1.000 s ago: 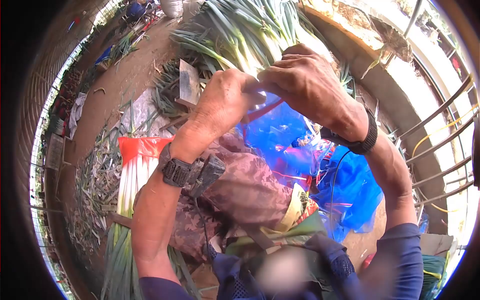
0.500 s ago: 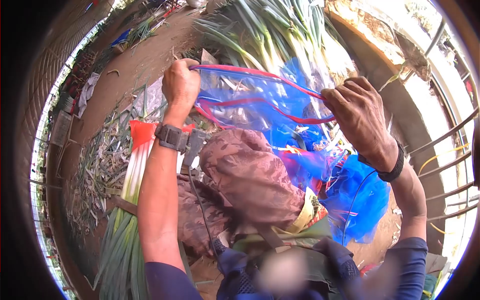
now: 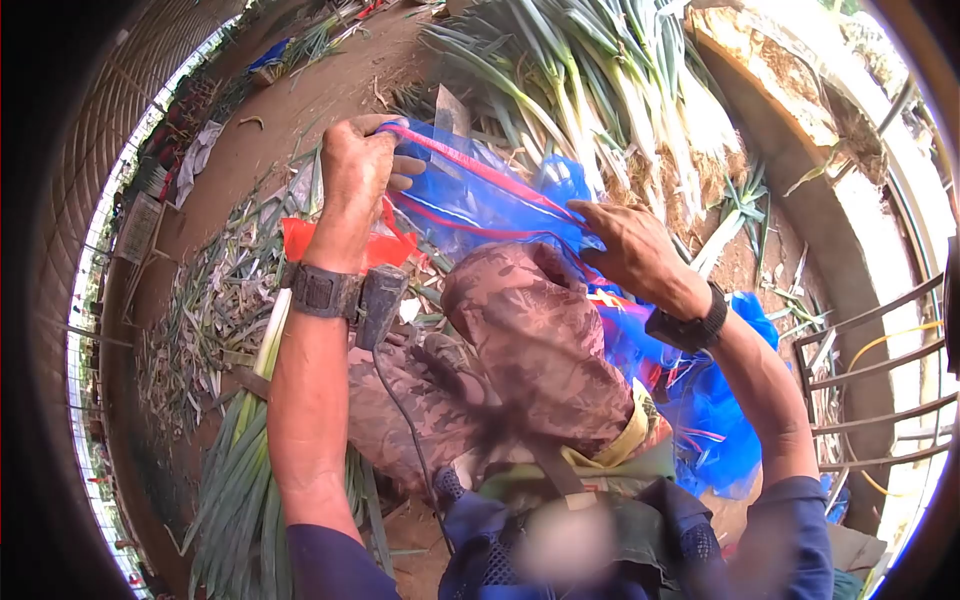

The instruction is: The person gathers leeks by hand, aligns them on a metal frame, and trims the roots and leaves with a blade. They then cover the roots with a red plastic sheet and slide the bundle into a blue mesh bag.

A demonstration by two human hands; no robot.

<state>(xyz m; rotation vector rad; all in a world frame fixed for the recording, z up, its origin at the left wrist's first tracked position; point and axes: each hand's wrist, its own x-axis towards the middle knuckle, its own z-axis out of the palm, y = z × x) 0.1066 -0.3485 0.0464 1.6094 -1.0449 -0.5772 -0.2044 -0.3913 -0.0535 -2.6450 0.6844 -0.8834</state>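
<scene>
A blue mesh bag [image 3: 470, 192] with a pink-red edge band is stretched between my two hands, above my knees. Its left corner is pinched by my left hand [image 3: 355, 170], thumb and forefinger closed on the band. My right hand [image 3: 640, 255] grips the other end of the band, its fingertips partly hidden by the mesh. Below my left wrist, a bundle of leeks [image 3: 245, 480] lies beside my leg, with red wrapping [image 3: 345, 245] near its white end. More blue mesh [image 3: 730, 420] is heaped by my right forearm.
A large pile of leeks [image 3: 590, 80] lies ahead, roots towards the right. Leaf trimmings [image 3: 215, 310] litter the ground on the left. Along the right run a concrete ledge [image 3: 820, 220] and metal bars [image 3: 880, 370].
My right hand has come left and down, closer to my left hand, so the bag's opening is narrower and slacker. My left hand still holds its corner. The view has shifted slightly.
</scene>
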